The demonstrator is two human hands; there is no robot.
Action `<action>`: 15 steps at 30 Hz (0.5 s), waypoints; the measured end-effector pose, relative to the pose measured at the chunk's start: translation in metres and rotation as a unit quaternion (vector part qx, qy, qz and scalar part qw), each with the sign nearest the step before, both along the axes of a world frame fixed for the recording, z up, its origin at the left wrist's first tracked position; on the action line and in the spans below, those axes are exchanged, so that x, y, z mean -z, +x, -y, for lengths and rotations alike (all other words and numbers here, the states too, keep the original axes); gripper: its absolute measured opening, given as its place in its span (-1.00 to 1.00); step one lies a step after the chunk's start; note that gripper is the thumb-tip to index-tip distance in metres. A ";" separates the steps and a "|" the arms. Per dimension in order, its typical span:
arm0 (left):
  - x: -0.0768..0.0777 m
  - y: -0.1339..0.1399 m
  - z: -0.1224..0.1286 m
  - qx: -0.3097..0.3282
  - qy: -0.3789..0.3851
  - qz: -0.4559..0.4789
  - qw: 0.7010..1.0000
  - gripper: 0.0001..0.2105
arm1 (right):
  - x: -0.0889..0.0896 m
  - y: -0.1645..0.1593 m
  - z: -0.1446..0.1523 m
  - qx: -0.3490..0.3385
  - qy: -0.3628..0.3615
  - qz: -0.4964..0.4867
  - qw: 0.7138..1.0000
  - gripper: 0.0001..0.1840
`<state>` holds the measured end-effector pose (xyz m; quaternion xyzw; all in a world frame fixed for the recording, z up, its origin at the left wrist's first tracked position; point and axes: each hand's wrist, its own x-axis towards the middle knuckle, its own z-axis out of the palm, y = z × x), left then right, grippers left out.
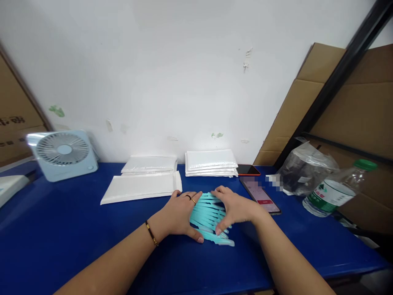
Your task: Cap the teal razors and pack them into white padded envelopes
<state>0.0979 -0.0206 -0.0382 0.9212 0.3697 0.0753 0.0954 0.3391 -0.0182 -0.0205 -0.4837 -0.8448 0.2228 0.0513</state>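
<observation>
On the blue table lies a fanned row of slim turquoise eyebrow razors (206,212) with clear ends, several side by side. My left hand (184,213), with rings and a bracelet, spans the row's left side. Its thumb is at the near edge and its fingers at the far edge. Around the right ends curves my right hand (235,209), its thumb touching the nearer razors and its fingers at the far side. Between my hands the middle of the row shows. One razor at the near edge sticks out to the right.
White padded mailers (141,186) lie behind my left hand, with another stack (211,162) by the wall. Right of it are two phones (260,194), a clear plastic bag (303,168) and a green-capped bottle (334,192). A light blue fan (64,155) stands far left.
</observation>
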 end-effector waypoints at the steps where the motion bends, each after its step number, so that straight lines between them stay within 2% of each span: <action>1: -0.001 0.001 0.003 -0.006 0.006 -0.001 1.000 0.01 | -0.001 -0.003 0.008 0.000 0.002 0.014 1.000 0.16; 4: -0.006 0.007 0.013 -0.014 0.019 -0.013 1.000 -0.18 | -0.003 -0.011 0.033 0.011 0.012 0.011 1.000 0.04; 8: -0.009 0.016 0.025 -0.009 0.049 -0.034 0.998 -0.59 | 0.002 -0.022 0.059 0.012 0.057 -0.027 0.998 -0.51; 10: -0.006 0.021 0.028 0.002 0.072 -0.033 0.997 -0.74 | 0.006 -0.028 0.065 0.012 0.098 -0.023 0.995 -0.70; 15: 0.006 0.030 0.030 0.013 0.065 -0.035 0.997 -0.84 | 0.017 -0.039 0.059 0.005 0.126 0.049 0.991 -0.75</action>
